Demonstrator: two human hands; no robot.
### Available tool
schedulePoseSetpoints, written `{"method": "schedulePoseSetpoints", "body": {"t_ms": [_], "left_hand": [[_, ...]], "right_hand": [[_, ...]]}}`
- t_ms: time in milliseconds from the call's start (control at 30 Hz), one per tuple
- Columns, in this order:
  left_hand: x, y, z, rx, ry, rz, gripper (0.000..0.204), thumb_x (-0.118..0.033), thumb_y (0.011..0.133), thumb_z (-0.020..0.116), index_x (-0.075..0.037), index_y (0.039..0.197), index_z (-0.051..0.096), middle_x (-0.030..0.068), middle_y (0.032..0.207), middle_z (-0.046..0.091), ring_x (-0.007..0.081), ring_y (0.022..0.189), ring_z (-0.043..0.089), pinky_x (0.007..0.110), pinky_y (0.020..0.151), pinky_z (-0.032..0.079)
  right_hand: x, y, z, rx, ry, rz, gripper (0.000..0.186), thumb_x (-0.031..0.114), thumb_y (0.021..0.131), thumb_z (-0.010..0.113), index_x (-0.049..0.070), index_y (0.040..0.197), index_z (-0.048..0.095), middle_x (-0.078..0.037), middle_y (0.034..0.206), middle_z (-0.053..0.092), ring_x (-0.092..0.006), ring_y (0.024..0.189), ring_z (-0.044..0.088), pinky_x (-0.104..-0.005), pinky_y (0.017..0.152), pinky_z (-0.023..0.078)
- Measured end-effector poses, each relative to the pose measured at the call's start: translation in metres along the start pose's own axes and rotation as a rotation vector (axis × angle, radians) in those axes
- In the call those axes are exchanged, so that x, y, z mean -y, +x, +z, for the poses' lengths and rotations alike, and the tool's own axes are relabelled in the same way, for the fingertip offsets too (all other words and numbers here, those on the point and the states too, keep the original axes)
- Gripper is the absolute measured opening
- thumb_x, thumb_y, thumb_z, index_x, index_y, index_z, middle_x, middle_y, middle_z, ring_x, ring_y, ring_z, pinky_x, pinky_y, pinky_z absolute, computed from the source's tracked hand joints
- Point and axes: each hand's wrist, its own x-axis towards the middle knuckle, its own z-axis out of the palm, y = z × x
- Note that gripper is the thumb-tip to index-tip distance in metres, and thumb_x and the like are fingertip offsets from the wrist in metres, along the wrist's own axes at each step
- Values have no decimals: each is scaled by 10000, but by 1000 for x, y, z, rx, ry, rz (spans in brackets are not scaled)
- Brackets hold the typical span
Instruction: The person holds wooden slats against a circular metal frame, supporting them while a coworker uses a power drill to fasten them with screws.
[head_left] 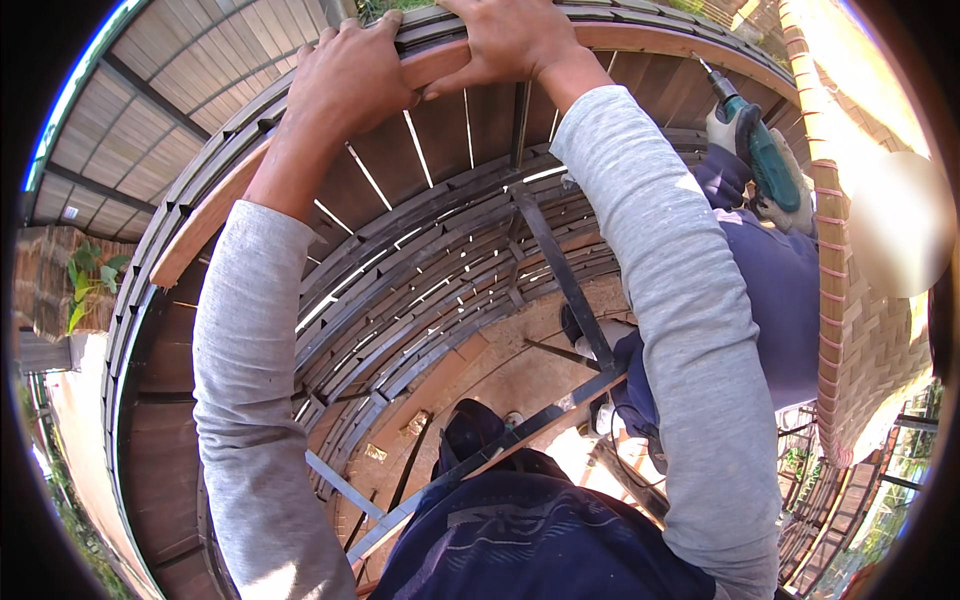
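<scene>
A long, thin reddish-brown wooden board [205, 232] runs along the upper edge of a dark slatted panel [380, 160] in front of me. My left hand [345, 82] is closed over the board and the panel's top edge, its fingers going over the far side. To its right, my right hand [512, 40] grips the same board, with the thumb on the near face. Some fingertips of both hands are hidden behind the edge. Further right, a co-worker's gloved hands [728, 132] hold a teal power drill [757, 150], its bit pointing at the board's right part.
The co-worker's woven hat [865, 370] fills the right side. Black metal bars [558, 265] cross below my arms, one near my waist [540, 418]. Beneath are stacked slatted rails [400, 300] and a brown floor [470, 385]. A dark cable [635, 465] hangs near the co-worker's legs.
</scene>
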Motion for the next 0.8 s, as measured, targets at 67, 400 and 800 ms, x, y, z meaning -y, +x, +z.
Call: {"method": "schedulePoseSetpoints", "body": {"t_ms": [67, 400, 800], "left_hand": [[2, -1, 0, 1, -2, -9, 1031, -524, 771, 912, -153, 1625, 469, 191, 1379, 689, 387, 1330, 639, 538, 1152, 477], [-2, -1, -4, 22, 4, 5, 1024, -545, 788, 897, -162, 1632, 462, 198, 1356, 698, 388, 1317, 648, 535, 1144, 484], [-2, -5, -18, -7, -96, 64, 822, -424, 786, 882, 44, 1406, 614, 294, 1213, 741, 447, 1177, 699, 519, 1051, 547]], "right_hand": [[2, 1, -1, 7, 5, 2, 1076, 861, 618, 821, 22, 1275, 671, -188, 1223, 731, -383, 1159, 709, -477, 998, 576], [2, 3, -5, 61, 26, 17, 1043, 862, 622, 818, 34, 1240, 677, -189, 1191, 735, -378, 1132, 722, -480, 964, 589], [9, 1, -2, 40, 10, 38, 1032, 870, 636, 809, 43, 1235, 664, -190, 1185, 740, -392, 1090, 734, -490, 928, 597]]}}
